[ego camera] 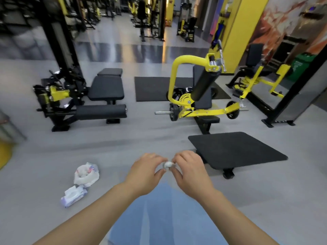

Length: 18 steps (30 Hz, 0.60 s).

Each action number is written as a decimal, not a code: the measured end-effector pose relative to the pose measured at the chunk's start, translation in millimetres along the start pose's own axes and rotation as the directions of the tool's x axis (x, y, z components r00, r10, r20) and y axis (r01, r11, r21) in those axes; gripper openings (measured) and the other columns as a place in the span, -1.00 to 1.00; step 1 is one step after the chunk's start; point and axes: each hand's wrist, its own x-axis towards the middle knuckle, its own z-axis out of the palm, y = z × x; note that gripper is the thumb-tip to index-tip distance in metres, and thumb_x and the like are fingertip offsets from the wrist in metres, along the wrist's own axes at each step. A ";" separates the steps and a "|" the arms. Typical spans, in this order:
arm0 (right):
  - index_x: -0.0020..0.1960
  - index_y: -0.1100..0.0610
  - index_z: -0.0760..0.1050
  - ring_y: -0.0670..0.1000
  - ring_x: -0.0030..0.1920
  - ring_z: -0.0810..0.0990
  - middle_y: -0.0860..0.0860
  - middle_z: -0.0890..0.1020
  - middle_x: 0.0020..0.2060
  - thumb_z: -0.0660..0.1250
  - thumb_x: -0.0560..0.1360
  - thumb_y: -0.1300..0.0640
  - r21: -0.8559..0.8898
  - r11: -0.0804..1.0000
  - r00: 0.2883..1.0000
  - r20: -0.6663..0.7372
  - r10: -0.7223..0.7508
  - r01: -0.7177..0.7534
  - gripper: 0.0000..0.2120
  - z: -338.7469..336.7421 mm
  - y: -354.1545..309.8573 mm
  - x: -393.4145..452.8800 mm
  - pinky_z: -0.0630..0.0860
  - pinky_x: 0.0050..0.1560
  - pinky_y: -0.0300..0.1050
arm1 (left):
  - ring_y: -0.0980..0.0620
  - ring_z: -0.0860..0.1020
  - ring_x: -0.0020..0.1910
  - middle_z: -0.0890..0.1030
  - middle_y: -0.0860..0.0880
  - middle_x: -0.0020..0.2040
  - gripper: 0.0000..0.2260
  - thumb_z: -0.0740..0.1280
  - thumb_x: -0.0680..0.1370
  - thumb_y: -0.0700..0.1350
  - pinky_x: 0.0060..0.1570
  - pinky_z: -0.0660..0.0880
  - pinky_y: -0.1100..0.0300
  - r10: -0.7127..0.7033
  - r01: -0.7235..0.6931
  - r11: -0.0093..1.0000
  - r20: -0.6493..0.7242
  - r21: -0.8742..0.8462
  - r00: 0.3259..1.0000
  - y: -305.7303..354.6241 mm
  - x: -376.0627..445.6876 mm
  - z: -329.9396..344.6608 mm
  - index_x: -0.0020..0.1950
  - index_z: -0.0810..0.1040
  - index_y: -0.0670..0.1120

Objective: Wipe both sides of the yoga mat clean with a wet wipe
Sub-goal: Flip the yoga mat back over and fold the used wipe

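Your left hand [145, 172] and your right hand [190, 171] meet above the far end of the blue yoga mat [162, 214], both pinching one small crumpled wet wipe [168, 164] between thumb and fingertips. The wipe is balled up, held in the air between the two hands and clear of the mat. The mat lies flat on the grey gym floor [53, 156], running from under your forearms out toward the hands. To the left of the mat, a pack of wipes [74, 197] lies on the floor, and just beyond it sits a white plastic bag [86, 174] with crumpled white pieces inside. Beyond the mat to the right, a low black platform [237, 150] stands on the floor. Farther past the mat, a yellow-and-black weight machine [194, 96] and a black padded bench [106, 89] stand well apart from your hands. The picture is slightly blurred, so finer detail of the wipe cannot be told.
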 end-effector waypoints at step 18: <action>-0.06 -0.02 0.50 0.02 -0.14 0.50 -0.11 0.53 -0.18 0.34 0.45 0.05 0.147 0.900 0.868 0.241 -0.435 0.410 -0.92 147.8 -147.8 50.3 0.34 -0.05 -0.10 | -0.11 0.45 0.36 0.53 0.00 0.32 -0.44 0.14 0.51 0.27 0.35 0.39 -0.15 -0.452 0.464 0.770 -0.139 0.438 0.881 -152.4 -200.5 -55.1 0.37 0.49 -0.04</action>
